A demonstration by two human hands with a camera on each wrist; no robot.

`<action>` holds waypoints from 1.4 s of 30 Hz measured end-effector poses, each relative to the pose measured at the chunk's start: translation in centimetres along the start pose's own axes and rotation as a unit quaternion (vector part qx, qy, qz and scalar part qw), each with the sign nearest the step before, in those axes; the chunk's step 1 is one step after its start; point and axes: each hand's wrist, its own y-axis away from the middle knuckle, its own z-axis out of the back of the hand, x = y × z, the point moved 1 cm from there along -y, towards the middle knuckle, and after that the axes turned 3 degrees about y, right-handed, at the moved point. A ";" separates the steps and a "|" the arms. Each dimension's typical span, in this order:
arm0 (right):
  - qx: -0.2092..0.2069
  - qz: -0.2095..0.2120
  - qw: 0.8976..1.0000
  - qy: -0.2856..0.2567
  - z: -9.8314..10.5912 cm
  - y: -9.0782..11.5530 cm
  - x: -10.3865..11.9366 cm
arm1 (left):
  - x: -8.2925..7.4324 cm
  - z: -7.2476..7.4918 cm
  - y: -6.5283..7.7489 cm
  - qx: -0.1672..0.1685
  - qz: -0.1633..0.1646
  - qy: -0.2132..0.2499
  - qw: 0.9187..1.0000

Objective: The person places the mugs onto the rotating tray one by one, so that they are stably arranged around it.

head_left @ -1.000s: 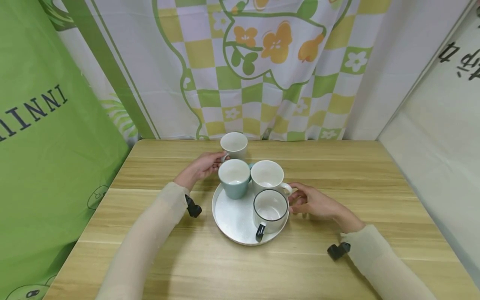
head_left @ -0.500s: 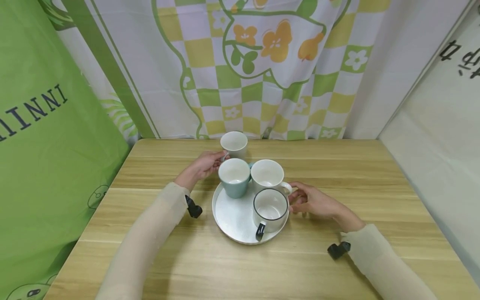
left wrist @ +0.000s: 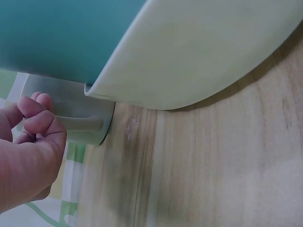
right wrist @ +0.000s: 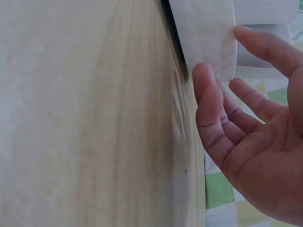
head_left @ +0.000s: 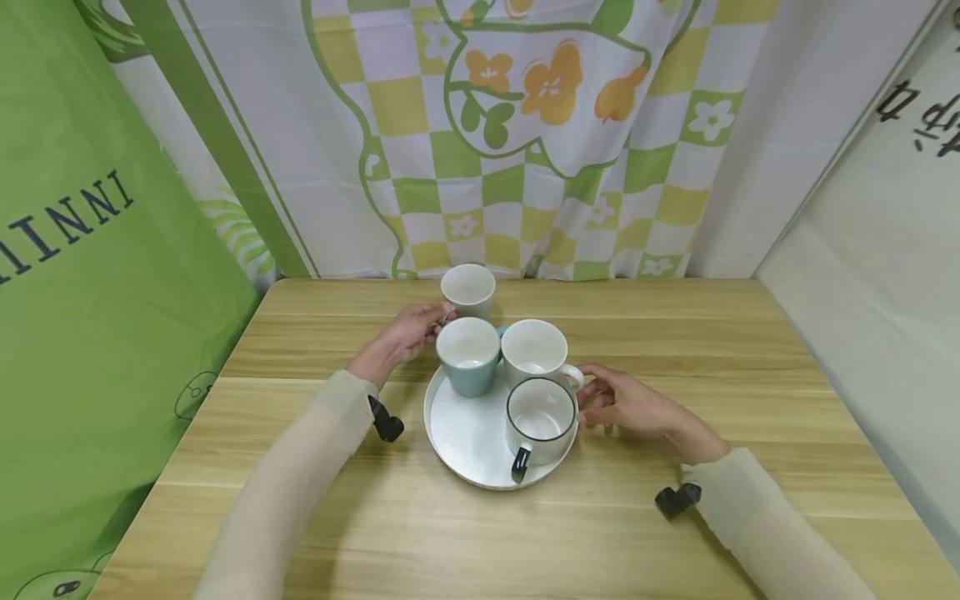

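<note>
At the back of the table a pale grey-white mug (head_left: 470, 293) stands behind the tray. My left hand (head_left: 408, 331) pinches its handle (left wrist: 83, 123) between thumb and fingers, seen closely in the left wrist view. In front is a round white tray (head_left: 465, 437) carrying a teal mug (head_left: 471, 381), a white mug (head_left: 534, 348) and a white mug with black rim and black-tipped handle (head_left: 542, 412). At the tray's right side my right hand (head_left: 626, 404) touches the wall (right wrist: 208, 35) with thumb and fingertips, its fingers loosely bent, not closed around it.
The wooden table (head_left: 480, 542) extends to both sides and in front of the tray. A checkered curtain (head_left: 480, 175) hangs along its back edge. Green cloth (head_left: 112, 333) borders the left, a white sheet (head_left: 885, 317) the right.
</note>
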 end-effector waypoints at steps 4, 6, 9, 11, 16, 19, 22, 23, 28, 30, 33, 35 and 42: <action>0.000 0.002 1.000 -0.001 -0.1 0.0 0.0 | 0.2 0.1 0.2 0.006 -0.009 -0.004 1.000; -0.001 0.003 1.000 -0.001 -0.1 0.0 -0.1 | 0.3 0.1 0.3 0.009 -0.012 -0.002 1.000; -0.003 0.002 1.000 -0.004 -0.1 0.0 -0.2 | 0.4 0.2 0.5 0.012 -0.015 0.006 1.000; -0.003 0.003 1.000 -0.004 -0.1 0.0 -0.2 | 0.4 0.3 0.7 0.013 -0.015 0.012 1.000; -0.002 0.002 1.000 -0.002 -0.2 0.0 -0.2 | 0.3 0.5 1.1 0.014 -0.016 0.021 1.000; 0.001 0.004 1.000 -0.009 -0.2 0.0 -0.2 | 0.2 0.8 1.5 0.016 -0.016 0.022 0.999; 0.002 0.005 1.000 -0.011 -0.2 0.1 -0.2 | 0.0 1.0 1.8 0.021 -0.018 0.022 0.999; 0.002 0.004 1.000 -0.010 -0.2 0.0 -0.1 | -0.1 1.1 1.9 0.022 -0.019 0.022 0.999; 0.000 0.000 1.000 -0.007 -0.1 0.0 -0.2 | -0.3 1.5 2.4 0.019 -0.020 0.024 0.999; 0.000 0.001 1.000 -0.006 -0.1 -0.1 -0.3 | -0.3 1.7 2.6 0.017 -0.019 0.026 0.999; -0.001 0.001 1.000 -0.006 -0.1 -0.1 -0.3 | -0.3 2.0 2.9 0.020 -0.019 0.029 0.999; -0.001 0.004 1.000 -0.006 -0.1 -0.1 -0.3 | -0.4 2.1 3.1 0.022 -0.019 0.033 0.999; 0.001 0.005 1.000 -0.005 0.0 -0.1 -0.1 | -0.7 2.5 3.9 0.026 -0.023 0.038 0.999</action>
